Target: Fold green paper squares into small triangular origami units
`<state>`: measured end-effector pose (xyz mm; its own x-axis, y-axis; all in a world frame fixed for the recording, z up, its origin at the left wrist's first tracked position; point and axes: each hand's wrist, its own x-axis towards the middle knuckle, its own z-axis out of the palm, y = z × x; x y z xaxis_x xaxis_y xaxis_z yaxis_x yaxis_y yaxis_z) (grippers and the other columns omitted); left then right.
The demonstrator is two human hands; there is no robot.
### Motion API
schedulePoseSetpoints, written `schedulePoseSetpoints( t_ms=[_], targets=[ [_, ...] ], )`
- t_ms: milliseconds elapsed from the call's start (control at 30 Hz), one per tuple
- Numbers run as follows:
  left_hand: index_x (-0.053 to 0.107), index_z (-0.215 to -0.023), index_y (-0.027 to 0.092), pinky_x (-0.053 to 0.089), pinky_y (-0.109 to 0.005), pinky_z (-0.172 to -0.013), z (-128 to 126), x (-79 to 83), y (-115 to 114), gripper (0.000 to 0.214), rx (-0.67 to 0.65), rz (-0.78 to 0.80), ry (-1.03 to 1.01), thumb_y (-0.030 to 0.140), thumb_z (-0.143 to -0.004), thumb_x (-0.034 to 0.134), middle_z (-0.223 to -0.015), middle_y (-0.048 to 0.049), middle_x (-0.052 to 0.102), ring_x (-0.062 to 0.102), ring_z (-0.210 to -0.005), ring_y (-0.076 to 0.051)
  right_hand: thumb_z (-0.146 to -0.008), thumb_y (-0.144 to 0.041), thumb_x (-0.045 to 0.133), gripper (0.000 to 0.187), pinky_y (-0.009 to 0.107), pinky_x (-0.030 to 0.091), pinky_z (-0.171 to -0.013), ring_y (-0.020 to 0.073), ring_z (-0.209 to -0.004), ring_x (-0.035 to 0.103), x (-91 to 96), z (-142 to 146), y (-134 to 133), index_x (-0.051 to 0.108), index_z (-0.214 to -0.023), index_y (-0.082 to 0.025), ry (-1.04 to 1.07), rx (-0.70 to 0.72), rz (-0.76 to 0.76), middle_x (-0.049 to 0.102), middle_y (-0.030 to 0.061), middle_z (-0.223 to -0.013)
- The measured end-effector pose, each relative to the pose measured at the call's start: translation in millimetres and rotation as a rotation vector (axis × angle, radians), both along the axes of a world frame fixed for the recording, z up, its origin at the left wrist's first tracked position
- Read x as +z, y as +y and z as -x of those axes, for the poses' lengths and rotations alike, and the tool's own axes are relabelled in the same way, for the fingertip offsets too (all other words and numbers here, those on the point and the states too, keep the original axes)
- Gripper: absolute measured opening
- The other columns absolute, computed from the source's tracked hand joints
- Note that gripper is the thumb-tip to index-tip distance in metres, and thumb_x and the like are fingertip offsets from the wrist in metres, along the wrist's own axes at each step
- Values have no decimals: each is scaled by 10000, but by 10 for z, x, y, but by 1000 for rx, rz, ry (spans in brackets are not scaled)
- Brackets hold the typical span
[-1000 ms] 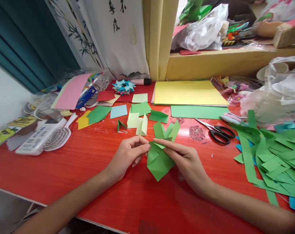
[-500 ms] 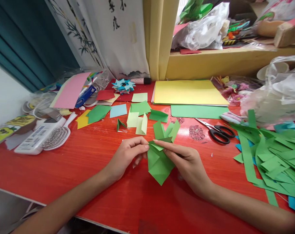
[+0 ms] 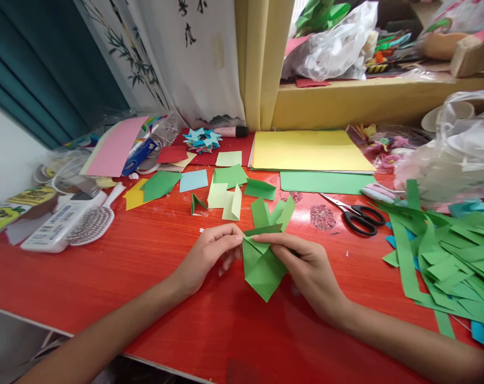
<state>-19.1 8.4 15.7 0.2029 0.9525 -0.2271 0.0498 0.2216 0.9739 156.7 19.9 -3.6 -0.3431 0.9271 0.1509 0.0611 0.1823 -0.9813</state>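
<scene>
A folded green paper [image 3: 264, 274] is held between both hands above the red table, its pointed end toward me. My left hand [image 3: 215, 250] pinches its upper left edge between thumb and forefinger, the other fingers curled. My right hand [image 3: 306, 266] grips it from the right, with the forefinger lying across a small folded flap and the thumb below. Just beyond stands a V-shaped green folded paper [image 3: 285, 212]; whether it joins the held piece I cannot tell. Pale green folded slips [image 3: 232, 204] and a dark green folded piece [image 3: 260, 189] lie behind it.
Black-handled scissors [image 3: 360, 220] and a heap of green paper strips [image 3: 461, 266] lie at right. Yellow paper sheets [image 3: 309, 151] are stacked at the back, beside a blue folded-paper ring [image 3: 202, 140]. A white hairbrush [image 3: 93, 224] lies at left.
My right forefinger has shifted slightly lower and left along the flap, showing more of the dark fold above it. Both hands keep their hold on the green paper.
</scene>
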Motion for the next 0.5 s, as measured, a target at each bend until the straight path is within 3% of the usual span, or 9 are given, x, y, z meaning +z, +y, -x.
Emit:
schedulePoseSetpoints(
  t_ms=[300,433,500],
  targets=[
    [511,-653,163,276,-167,-391,-8,-6,-7,257,26,-59,111,358,-820,523,-514,57,391,354,-433,-51,-854,-194,461,238,292,485,-710,174,-846,613,9,7,-16,670,-944,-264,-17,27,34,680,-9,-913],
    [503,-639,163,279,-156,-387,1,-6,-14,253,147,-130,53,329,-827,530,-499,61,396,343,-420,-40,-854,-363,509,315,278,487,-616,173,-743,617,-18,9,7,538,-1154,-272,135,22,219,654,8,-799],
    [496,-649,169,288,-149,-374,-1,-10,-12,239,230,-143,10,324,-827,536,-482,68,387,339,-401,-38,-866,-431,465,308,286,483,-557,164,-607,611,-44,14,31,553,-1068,-217,244,97,334,639,20,-719]
  ],
)
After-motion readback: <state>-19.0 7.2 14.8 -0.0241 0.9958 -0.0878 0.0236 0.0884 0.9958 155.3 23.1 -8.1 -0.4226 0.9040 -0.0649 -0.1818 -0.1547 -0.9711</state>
